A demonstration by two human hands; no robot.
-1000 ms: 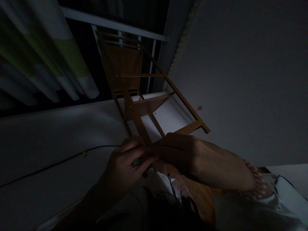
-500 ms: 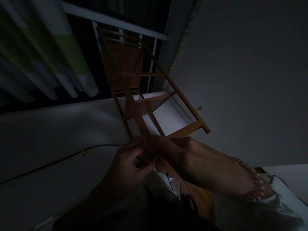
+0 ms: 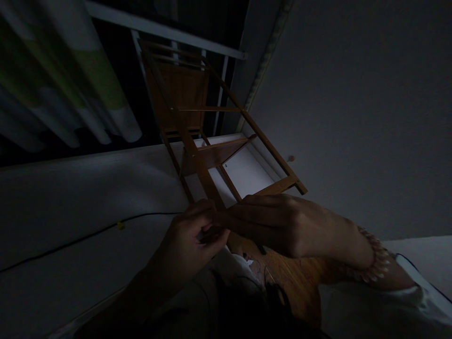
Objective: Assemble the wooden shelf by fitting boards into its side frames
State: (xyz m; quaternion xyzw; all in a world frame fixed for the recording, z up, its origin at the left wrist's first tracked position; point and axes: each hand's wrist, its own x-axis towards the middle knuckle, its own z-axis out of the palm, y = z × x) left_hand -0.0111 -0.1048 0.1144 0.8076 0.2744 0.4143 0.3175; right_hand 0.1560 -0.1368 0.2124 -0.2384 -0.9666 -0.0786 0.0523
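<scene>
A brown wooden frame (image 3: pixel 200 165) with long rails, crossbars and a panel fills the middle of the view. My left hand (image 3: pixel 192 235) is curled at the near end of one long rail, thumb and fingers pinched together. What sits between them is too dark to make out. My right hand (image 3: pixel 278 221), with a beaded bracelet (image 3: pixel 376 261) at the wrist, reaches in from the right. Its fingers lie pressed together and point at the left fingertips. Anything they grip is hidden. The rail's near end disappears behind both hands.
At the upper left hangs a white and green curtain (image 3: pixel 95 75), beside a white railing (image 3: pixel 169 29). A black cable (image 3: pixel 81 239) with a yellow tag (image 3: pixel 120 225) runs along the left wall. Wooden floor (image 3: pixel 296 278) shows below my right hand. The room is dim.
My right hand has turned at the wrist, now showing more of its back and several fingers, and its wrist sits slightly further right. My left hand keeps nearly the same place and pinch.
</scene>
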